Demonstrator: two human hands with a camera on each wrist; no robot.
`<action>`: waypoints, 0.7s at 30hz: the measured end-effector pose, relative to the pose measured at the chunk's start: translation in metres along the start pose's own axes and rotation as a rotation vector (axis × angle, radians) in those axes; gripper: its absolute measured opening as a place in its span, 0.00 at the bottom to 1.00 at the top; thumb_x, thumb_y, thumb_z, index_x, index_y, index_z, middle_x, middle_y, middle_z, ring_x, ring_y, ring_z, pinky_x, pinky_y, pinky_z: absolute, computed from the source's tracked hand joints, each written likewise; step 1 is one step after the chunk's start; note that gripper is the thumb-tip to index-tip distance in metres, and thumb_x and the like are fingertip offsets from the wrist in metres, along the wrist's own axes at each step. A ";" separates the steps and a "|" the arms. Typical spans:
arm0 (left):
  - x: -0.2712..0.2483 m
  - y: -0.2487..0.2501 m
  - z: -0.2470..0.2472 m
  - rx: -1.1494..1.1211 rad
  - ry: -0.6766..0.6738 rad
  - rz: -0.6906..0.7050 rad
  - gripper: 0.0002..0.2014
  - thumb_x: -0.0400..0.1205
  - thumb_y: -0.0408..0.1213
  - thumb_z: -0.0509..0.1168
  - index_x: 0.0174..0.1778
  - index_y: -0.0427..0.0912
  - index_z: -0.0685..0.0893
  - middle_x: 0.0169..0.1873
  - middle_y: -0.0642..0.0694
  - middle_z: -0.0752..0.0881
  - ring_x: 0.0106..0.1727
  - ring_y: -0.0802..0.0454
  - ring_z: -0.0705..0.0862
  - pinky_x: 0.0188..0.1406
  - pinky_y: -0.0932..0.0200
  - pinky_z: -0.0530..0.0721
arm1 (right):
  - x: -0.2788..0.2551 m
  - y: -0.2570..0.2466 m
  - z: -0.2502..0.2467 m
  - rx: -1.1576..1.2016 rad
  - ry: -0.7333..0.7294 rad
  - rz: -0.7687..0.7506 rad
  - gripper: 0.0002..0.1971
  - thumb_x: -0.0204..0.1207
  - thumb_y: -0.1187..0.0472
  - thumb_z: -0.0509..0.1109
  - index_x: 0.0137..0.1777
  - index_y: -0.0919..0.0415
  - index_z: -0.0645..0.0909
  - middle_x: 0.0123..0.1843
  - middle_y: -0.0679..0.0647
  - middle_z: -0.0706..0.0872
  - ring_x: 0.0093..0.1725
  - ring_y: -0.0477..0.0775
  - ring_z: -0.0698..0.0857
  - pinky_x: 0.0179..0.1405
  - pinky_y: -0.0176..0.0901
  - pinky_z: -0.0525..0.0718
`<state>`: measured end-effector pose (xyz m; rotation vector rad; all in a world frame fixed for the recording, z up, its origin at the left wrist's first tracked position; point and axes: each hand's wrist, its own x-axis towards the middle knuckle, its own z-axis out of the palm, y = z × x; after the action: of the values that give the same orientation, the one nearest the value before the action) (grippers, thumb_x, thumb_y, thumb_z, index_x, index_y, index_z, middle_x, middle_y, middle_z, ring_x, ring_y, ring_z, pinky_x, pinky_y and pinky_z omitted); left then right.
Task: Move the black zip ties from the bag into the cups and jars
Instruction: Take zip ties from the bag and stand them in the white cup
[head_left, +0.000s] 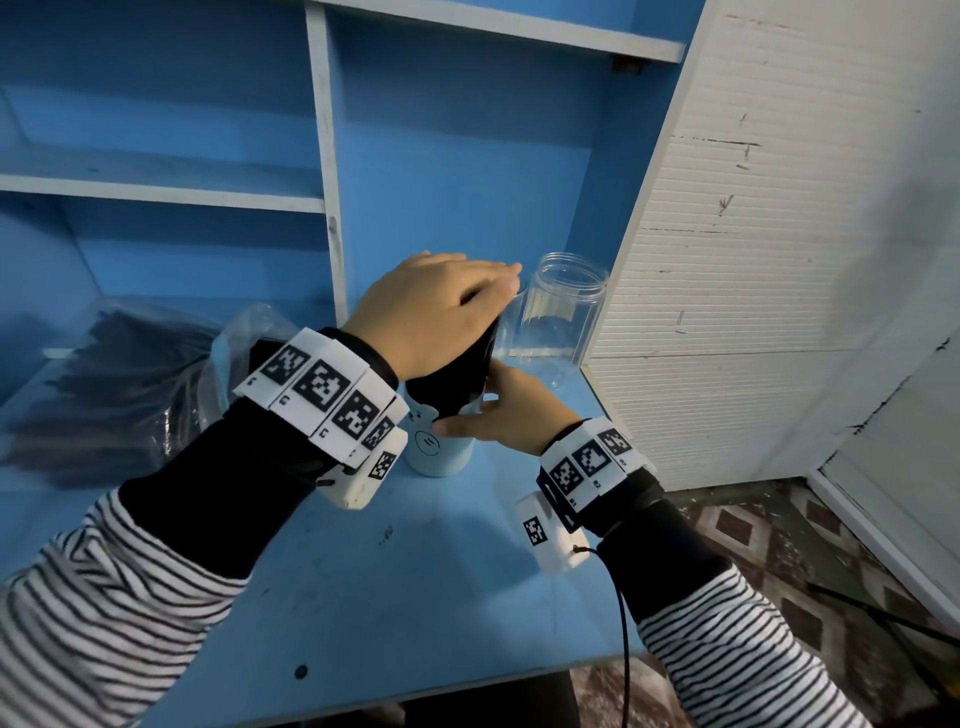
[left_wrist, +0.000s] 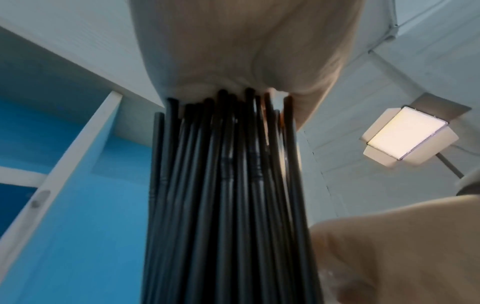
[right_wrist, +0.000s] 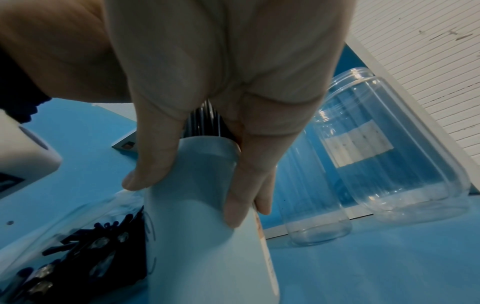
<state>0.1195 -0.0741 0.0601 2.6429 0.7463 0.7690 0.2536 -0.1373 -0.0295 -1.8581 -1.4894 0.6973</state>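
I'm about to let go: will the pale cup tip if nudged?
Probably top-heavy: the zip ties stand well above the rim of the cup. Tall and narrow, it may tip on a nudge; the right hand grips its side.

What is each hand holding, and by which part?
The left hand grips the black zip ties by their top ends; the right hand holds the blue cup around its upper wall.
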 end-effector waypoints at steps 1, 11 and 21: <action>-0.001 -0.001 0.001 0.055 0.025 0.029 0.20 0.86 0.54 0.50 0.72 0.60 0.78 0.71 0.62 0.78 0.77 0.54 0.69 0.77 0.56 0.62 | 0.001 -0.001 0.001 -0.005 0.000 -0.002 0.39 0.62 0.46 0.83 0.72 0.52 0.73 0.66 0.44 0.83 0.67 0.46 0.79 0.65 0.41 0.80; -0.029 -0.024 0.001 -0.410 0.484 -0.037 0.30 0.78 0.41 0.63 0.78 0.46 0.67 0.77 0.54 0.69 0.78 0.65 0.63 0.79 0.64 0.59 | 0.015 -0.015 0.015 -0.024 -0.008 0.033 0.41 0.61 0.43 0.83 0.74 0.50 0.71 0.67 0.47 0.81 0.67 0.49 0.79 0.67 0.46 0.79; -0.052 -0.058 0.039 -0.818 0.314 -0.472 0.55 0.68 0.44 0.79 0.84 0.49 0.49 0.78 0.52 0.67 0.76 0.58 0.68 0.76 0.55 0.67 | 0.023 -0.032 0.027 -0.040 0.038 0.026 0.35 0.65 0.48 0.82 0.71 0.54 0.73 0.64 0.47 0.82 0.64 0.48 0.80 0.65 0.46 0.80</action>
<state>0.0810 -0.0598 -0.0169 1.5674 0.8493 1.0643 0.2183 -0.1060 -0.0224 -1.9128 -1.4671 0.6448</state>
